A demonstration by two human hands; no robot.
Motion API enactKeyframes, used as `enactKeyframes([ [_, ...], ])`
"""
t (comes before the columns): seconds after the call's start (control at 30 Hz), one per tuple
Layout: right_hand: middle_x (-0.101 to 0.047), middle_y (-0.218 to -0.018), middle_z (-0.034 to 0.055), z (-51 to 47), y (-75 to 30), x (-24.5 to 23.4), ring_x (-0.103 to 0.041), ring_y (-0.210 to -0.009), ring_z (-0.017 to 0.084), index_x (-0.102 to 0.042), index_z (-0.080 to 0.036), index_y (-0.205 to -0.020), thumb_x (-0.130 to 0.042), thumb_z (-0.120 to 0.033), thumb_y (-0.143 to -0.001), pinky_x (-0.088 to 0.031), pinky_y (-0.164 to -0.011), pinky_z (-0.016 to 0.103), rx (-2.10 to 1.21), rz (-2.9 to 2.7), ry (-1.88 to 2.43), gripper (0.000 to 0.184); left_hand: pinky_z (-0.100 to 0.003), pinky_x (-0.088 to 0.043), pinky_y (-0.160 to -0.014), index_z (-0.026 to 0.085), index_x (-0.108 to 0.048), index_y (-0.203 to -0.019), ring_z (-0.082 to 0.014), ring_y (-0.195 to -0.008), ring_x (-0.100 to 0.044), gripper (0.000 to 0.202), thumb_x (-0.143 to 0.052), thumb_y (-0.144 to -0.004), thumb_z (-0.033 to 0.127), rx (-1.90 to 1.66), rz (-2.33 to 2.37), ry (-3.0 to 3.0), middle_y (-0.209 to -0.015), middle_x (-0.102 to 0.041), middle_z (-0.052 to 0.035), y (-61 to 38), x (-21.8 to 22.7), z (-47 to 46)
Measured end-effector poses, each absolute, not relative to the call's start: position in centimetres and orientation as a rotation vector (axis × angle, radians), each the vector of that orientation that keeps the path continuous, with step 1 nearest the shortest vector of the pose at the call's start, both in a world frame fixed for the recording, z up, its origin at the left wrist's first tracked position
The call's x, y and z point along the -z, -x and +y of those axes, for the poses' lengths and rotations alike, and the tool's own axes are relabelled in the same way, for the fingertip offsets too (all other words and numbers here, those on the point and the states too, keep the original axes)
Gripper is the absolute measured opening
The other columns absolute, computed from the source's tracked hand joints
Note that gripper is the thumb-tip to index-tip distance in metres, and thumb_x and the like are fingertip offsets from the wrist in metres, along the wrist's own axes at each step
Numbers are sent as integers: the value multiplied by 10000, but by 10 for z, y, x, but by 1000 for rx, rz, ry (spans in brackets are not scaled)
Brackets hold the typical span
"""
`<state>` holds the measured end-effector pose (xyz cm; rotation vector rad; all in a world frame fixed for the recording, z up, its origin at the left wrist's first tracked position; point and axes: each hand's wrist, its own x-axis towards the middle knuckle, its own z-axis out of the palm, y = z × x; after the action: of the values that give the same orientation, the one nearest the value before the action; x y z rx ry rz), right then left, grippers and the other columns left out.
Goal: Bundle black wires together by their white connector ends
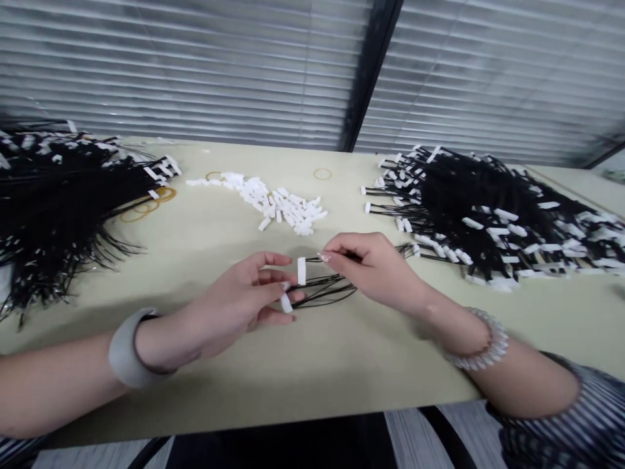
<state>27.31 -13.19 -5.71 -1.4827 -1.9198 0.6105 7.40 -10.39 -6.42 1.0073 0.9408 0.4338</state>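
Note:
My left hand (244, 296) is closed, pinching a small white plastic connector (301, 270) upright between thumb and fingers, with another white piece (286, 302) by its lower fingers. My right hand (371, 264) is closed in a pinch on thin black wires (327, 290), its fingertips just right of the connector. The wires loop on the table between both hands. A heap of loose white connectors (283, 205) lies just beyond the hands.
A big pile of black wires with white connectors (493, 208) lies at the right, a larger black wire bundle (53, 202) at the left. Rubber bands (146, 205) and another band (322, 173) lie on the beige table (312, 365). Window blinds stand behind.

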Motion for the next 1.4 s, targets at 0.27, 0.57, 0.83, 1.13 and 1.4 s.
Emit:
enactKeyframes([
  [0.27, -601, -672, -9, -127, -264, 66, -488, -593, 68, -622, -154, -753, -492, -274, -828, -370, -546, 192, -473, -1843, 1471, 191, -162, -510, -772, 197, -490, -1028, -118, -968, -598, 280, -600, -776, 141, -525, 934, -932, -1109, -597, -54, -71, 75, -102],
  [0.57, -525, -577, -30, -128, -282, 43, -411, -412, 43, -613, -182, -773, -561, -291, -792, -305, -369, 185, -674, -1473, 1323, 123, -214, -508, -796, 247, -435, -1140, -153, -960, -624, 414, -604, -772, 161, -439, 1022, -964, -1086, -603, -68, -73, 69, -98],
  [0.83, -517, -681, -16, -135, -292, 19, -416, -499, 53, -597, -208, -710, -561, -136, -760, -375, -417, 197, -659, -1089, 946, 95, -185, -500, -564, 248, -410, -1157, -143, -854, -631, 452, -613, -758, 190, -328, 979, -1067, -1135, -571, -76, -74, 70, -98],
  [1.13, -505, -679, -18, -131, -292, 27, -396, -503, 54, -570, -211, -758, -582, -188, -753, -345, -435, 200, -662, -1088, 987, 26, -210, -457, -619, 205, -482, -1067, -102, -764, -610, 289, -549, -786, 195, -367, 866, -1226, -1029, -620, -56, -72, 76, -100],
  [1.4, -411, -654, -13, -141, -299, 14, -345, -519, 73, -545, -231, -731, -534, -165, -796, -294, -445, 222, -503, -1011, 953, 93, -266, -471, -697, 206, -565, -940, -162, -800, -608, 195, -578, -770, 300, -505, 899, -1737, -933, -634, -40, -70, 74, -97],
])
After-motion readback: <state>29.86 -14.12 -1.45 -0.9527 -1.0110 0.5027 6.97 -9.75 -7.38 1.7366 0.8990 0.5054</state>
